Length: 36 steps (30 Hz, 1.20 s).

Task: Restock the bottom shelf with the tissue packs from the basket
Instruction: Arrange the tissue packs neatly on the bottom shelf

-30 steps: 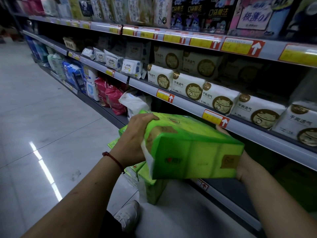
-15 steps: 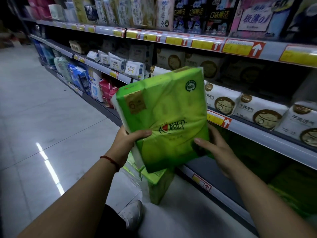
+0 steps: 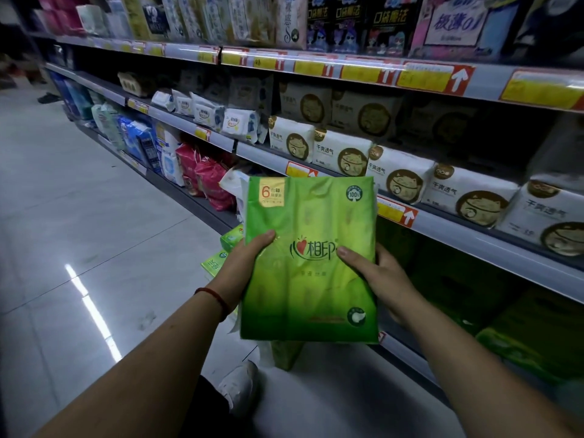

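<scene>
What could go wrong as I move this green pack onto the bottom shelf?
Held upright by the left hand and right hand, the green tissue pack rises past the shelf rail over the opening; its top could catch there. The bottom shelf is dim and already holds green packs, which it might knock.

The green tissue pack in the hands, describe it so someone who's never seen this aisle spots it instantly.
In front of the store shelving, low down, a left hand and a right hand hold one flat pack upright. Unlike the white cat-print packs behind, this green tissue pack bears a yellow corner label reading 6.
</scene>
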Each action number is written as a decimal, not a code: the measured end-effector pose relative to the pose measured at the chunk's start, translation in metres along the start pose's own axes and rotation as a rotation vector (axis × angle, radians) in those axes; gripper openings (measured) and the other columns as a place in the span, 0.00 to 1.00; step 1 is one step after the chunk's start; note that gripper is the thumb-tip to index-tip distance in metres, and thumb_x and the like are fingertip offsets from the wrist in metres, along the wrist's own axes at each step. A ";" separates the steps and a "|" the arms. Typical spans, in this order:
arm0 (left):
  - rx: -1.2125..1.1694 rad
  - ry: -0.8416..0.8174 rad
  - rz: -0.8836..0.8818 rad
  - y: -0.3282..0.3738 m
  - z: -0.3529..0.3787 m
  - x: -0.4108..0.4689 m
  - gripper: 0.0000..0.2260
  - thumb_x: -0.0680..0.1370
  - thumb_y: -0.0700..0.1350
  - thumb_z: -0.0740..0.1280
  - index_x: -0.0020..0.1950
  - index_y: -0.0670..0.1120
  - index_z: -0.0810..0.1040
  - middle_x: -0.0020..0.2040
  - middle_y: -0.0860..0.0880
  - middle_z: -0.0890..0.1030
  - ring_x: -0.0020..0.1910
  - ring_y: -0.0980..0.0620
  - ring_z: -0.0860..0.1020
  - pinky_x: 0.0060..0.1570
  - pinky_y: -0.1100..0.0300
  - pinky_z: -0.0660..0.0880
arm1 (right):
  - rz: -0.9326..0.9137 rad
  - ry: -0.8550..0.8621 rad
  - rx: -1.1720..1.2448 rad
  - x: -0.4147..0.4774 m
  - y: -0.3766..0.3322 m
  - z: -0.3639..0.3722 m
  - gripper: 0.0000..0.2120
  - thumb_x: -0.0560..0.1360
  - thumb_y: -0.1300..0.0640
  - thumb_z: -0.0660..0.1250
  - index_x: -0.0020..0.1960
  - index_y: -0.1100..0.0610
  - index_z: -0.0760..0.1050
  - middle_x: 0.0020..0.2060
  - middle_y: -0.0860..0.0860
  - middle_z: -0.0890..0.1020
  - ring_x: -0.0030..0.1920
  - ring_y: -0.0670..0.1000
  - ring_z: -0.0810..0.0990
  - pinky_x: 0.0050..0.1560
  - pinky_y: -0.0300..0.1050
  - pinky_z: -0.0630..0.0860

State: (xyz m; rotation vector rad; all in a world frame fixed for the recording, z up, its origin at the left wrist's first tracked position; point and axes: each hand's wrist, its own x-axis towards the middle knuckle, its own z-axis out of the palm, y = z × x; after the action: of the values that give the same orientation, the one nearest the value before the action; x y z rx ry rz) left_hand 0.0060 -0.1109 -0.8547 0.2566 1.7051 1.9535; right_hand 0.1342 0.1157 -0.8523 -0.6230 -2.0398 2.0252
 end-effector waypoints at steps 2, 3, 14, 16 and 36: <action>0.012 0.007 0.021 0.001 0.008 0.002 0.25 0.73 0.59 0.71 0.67 0.49 0.80 0.59 0.42 0.85 0.57 0.37 0.84 0.61 0.36 0.78 | -0.001 0.005 0.001 -0.001 0.001 -0.004 0.33 0.63 0.38 0.78 0.65 0.47 0.77 0.55 0.48 0.87 0.51 0.49 0.87 0.51 0.49 0.83; 0.026 0.010 0.028 0.001 0.013 0.003 0.26 0.73 0.60 0.72 0.67 0.50 0.79 0.59 0.43 0.86 0.56 0.38 0.84 0.61 0.36 0.78 | -0.002 0.009 0.008 0.000 0.003 -0.007 0.32 0.64 0.39 0.78 0.65 0.47 0.77 0.55 0.48 0.87 0.51 0.49 0.87 0.52 0.49 0.83; 0.520 -0.026 -0.014 -0.029 0.065 0.024 0.26 0.66 0.66 0.78 0.52 0.46 0.87 0.45 0.50 0.88 0.45 0.50 0.87 0.53 0.49 0.83 | 0.140 0.134 -0.476 0.001 0.066 -0.083 0.38 0.64 0.16 0.61 0.59 0.41 0.83 0.56 0.54 0.84 0.56 0.55 0.84 0.64 0.54 0.78; 0.623 -0.027 -0.050 -0.037 0.076 0.032 0.28 0.63 0.66 0.80 0.47 0.42 0.87 0.39 0.47 0.87 0.38 0.47 0.85 0.40 0.52 0.82 | 0.163 0.123 -0.497 -0.004 0.075 -0.101 0.41 0.64 0.15 0.56 0.58 0.44 0.84 0.55 0.54 0.85 0.57 0.55 0.83 0.65 0.55 0.78; 0.131 -0.136 -0.267 -0.132 0.236 0.111 0.18 0.74 0.60 0.72 0.56 0.49 0.82 0.61 0.45 0.83 0.59 0.44 0.81 0.57 0.50 0.77 | 0.527 0.448 0.171 -0.019 0.106 -0.198 0.50 0.68 0.21 0.64 0.81 0.46 0.57 0.78 0.50 0.66 0.72 0.60 0.72 0.66 0.61 0.77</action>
State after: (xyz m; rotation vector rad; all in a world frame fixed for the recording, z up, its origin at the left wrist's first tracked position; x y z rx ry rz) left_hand 0.0590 0.1567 -0.9602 0.1925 1.6858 1.5992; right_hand 0.2518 0.2835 -0.9464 -1.5425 -1.5293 2.0244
